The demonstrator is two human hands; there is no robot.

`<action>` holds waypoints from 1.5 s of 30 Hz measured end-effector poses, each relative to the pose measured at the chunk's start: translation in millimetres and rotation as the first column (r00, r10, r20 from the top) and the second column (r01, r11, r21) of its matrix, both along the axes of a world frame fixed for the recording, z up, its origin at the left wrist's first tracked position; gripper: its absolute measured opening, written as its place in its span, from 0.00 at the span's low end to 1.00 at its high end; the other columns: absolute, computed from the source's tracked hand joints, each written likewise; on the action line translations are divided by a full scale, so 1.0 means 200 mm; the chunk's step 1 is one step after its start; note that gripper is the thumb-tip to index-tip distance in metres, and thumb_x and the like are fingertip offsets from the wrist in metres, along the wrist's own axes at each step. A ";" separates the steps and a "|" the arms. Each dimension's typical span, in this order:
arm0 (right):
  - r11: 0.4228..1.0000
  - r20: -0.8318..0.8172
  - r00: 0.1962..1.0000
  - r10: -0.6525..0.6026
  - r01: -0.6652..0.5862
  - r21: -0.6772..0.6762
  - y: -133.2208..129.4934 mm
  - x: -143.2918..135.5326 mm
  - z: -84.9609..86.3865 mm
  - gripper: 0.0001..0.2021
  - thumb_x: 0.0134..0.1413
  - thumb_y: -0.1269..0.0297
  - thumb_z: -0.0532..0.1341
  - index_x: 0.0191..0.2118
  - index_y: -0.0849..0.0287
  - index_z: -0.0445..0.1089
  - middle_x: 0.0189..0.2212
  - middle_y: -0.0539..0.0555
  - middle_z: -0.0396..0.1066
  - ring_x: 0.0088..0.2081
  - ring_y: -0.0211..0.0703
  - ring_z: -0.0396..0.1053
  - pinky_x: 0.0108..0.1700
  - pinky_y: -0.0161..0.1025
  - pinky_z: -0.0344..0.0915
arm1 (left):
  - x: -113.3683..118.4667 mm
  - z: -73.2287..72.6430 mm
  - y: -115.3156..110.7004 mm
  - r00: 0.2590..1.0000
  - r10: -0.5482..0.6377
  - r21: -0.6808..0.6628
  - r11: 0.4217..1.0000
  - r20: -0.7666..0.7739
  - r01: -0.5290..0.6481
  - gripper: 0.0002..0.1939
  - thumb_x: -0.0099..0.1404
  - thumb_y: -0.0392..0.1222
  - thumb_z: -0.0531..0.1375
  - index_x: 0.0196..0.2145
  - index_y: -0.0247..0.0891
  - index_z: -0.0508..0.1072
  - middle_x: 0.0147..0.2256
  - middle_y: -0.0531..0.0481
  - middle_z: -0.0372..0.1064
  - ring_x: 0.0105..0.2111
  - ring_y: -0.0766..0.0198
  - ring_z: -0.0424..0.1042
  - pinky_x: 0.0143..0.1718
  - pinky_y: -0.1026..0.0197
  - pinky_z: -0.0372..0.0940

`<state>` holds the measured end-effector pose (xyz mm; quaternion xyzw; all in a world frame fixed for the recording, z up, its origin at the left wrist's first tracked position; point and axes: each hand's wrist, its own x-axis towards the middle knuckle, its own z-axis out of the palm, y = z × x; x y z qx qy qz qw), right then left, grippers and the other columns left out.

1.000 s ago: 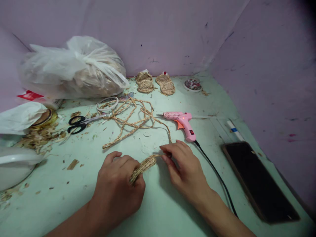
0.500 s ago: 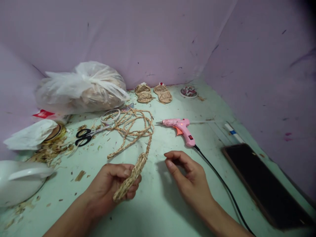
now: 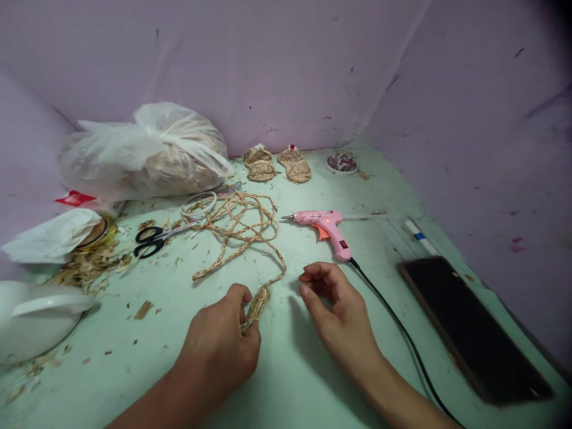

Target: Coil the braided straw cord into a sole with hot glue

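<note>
My left hand (image 3: 218,342) is closed around a flat, coiled piece of braided straw cord (image 3: 258,305); its back faces me and hides the lower part of the piece. From the far end of that piece a thin braid runs up into a loose tangle of straw cord (image 3: 241,223) on the table. My right hand (image 3: 335,316) hovers to the right, fingers curved and apart, holding nothing. Just beyond it lies a pink hot glue gun (image 3: 328,223), its small light lit and its nozzle pointing left. Black-handled scissors (image 3: 152,241) lie left of the tangle.
A tied plastic bag (image 3: 147,155) stands at the back left, near a roll of tape (image 3: 198,204). Two small straw slippers (image 3: 295,167) and a dish of beads (image 3: 342,162) sit by the wall. A dark phone (image 3: 473,328) and the glue gun's cord (image 3: 404,333) lie right.
My left hand has turned over, so its back now shows and covers more of the coiled piece. The trailing braid has slackened into a bend. My right hand has barely moved.
</note>
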<state>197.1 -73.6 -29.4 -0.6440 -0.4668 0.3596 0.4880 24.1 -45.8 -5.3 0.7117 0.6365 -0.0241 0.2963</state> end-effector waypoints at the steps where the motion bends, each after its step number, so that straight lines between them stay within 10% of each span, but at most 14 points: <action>1: 1.000 0.009 1.000 0.018 -0.018 -0.001 0.00 0.00 0.00 0.08 0.52 0.65 0.57 0.40 0.56 0.63 0.35 0.53 0.68 0.36 0.42 0.68 0.42 0.44 0.65 | 0.00 0.00 0.00 1.000 0.000 0.002 1.000 0.014 0.000 0.12 0.53 0.39 0.54 0.37 0.43 0.61 0.22 0.56 0.64 0.22 0.63 0.62 0.25 0.62 0.48; 6: 1.000 -0.027 0.999 0.026 -0.026 -0.015 0.00 0.00 0.00 0.09 0.51 0.64 0.57 0.40 0.56 0.63 0.34 0.53 0.68 0.37 0.43 0.68 0.42 0.44 0.64 | 0.01 0.03 0.02 0.908 0.203 -0.191 0.972 0.367 -0.140 0.14 0.47 0.39 0.58 0.34 0.40 0.63 0.20 0.57 0.60 0.19 0.67 0.59 0.23 0.64 0.51; 9: 1.000 -0.176 0.984 -0.013 0.008 -0.030 0.01 0.01 0.02 0.09 0.49 0.62 0.60 0.37 0.56 0.65 0.32 0.52 0.69 0.36 0.42 0.68 0.41 0.42 0.65 | -0.02 0.03 0.06 0.555 0.544 -0.638 0.769 0.629 -0.031 0.17 0.41 0.40 0.61 0.32 0.36 0.66 0.21 0.54 0.63 0.18 0.70 0.59 0.21 0.66 0.54; 12: 0.995 -0.413 0.911 0.004 -0.046 -0.092 0.02 0.01 0.03 0.12 0.44 0.60 0.64 0.36 0.57 0.66 0.32 0.53 0.71 0.35 0.42 0.69 0.39 0.40 0.66 | -0.04 -0.01 0.09 0.219 0.796 -0.823 0.523 0.564 0.220 0.12 0.41 0.40 0.60 0.26 0.33 0.67 0.19 0.52 0.63 0.15 0.71 0.59 0.16 0.68 0.51; 16: 0.976 -0.589 0.808 0.032 -0.153 -0.157 0.03 0.00 0.04 0.17 0.39 0.61 0.68 0.38 0.57 0.67 0.33 0.53 0.73 0.35 0.41 0.70 0.41 0.40 0.65 | -0.04 -0.08 0.08 0.082 0.862 -0.825 0.447 0.501 0.347 0.11 0.41 0.38 0.57 0.26 0.33 0.69 0.18 0.51 0.62 0.14 0.70 0.60 0.14 0.69 0.50; 26: 0.993 -0.492 0.870 0.018 -0.072 -0.092 0.02 -0.03 0.03 0.13 0.40 0.62 0.66 0.34 0.58 0.67 0.28 0.53 0.72 0.32 0.42 0.70 0.36 0.40 0.67 | -0.03 -0.03 0.09 0.200 0.760 -0.785 0.590 0.619 0.189 0.11 0.40 0.39 0.58 0.25 0.34 0.68 0.18 0.53 0.60 0.15 0.72 0.56 0.17 0.67 0.49; 27: 0.996 -0.466 0.885 0.005 -0.046 -0.077 0.02 -0.03 0.03 0.12 0.41 0.62 0.65 0.34 0.58 0.67 0.28 0.52 0.71 0.31 0.41 0.70 0.36 0.39 0.67 | -0.04 -0.01 0.09 0.275 0.694 -0.740 0.663 0.665 0.112 0.12 0.40 0.37 0.59 0.27 0.34 0.69 0.20 0.54 0.61 0.17 0.71 0.57 0.19 0.67 0.50; 29: 0.999 -0.414 0.910 -0.022 0.004 -0.044 0.00 -0.02 0.03 0.09 0.43 0.63 0.64 0.32 0.57 0.67 0.27 0.49 0.70 0.31 0.40 0.68 0.37 0.38 0.65 | -0.04 0.02 0.08 0.654 0.374 -0.432 0.899 0.658 -0.079 0.12 0.42 0.35 0.59 0.29 0.35 0.70 0.21 0.55 0.60 0.21 0.69 0.58 0.23 0.66 0.51; 32: 0.996 -0.179 0.984 0.002 0.014 0.088 -0.03 -0.01 0.03 0.04 0.48 0.67 0.61 0.33 0.56 0.67 0.28 0.49 0.69 0.32 0.38 0.68 0.37 0.36 0.65 | -0.04 0.04 0.05 0.977 0.035 -0.011 0.999 0.212 -0.034 0.10 0.48 0.34 0.56 0.31 0.39 0.70 0.21 0.56 0.59 0.22 0.66 0.57 0.26 0.63 0.50; 38: 0.919 0.359 0.924 0.134 -0.252 0.303 -0.03 -0.02 0.00 0.09 0.55 0.75 0.55 0.40 0.56 0.65 0.34 0.52 0.71 0.37 0.40 0.70 0.40 0.38 0.66 | -0.03 0.00 -0.01 0.998 -0.065 0.082 0.995 0.010 0.064 0.07 0.52 0.34 0.54 0.30 0.40 0.69 0.24 0.54 0.62 0.23 0.65 0.59 0.27 0.63 0.48; 45: 0.983 0.690 0.701 -0.178 0.088 0.164 0.11 0.29 0.11 0.12 0.53 0.61 0.57 0.42 0.58 0.68 0.38 0.60 0.71 0.39 0.53 0.68 0.39 0.47 0.63 | -0.06 -0.03 0.01 0.972 0.064 0.091 0.992 0.224 -0.086 0.03 0.47 0.35 0.58 0.23 0.41 0.68 0.17 0.57 0.59 0.18 0.67 0.55 0.21 0.65 0.43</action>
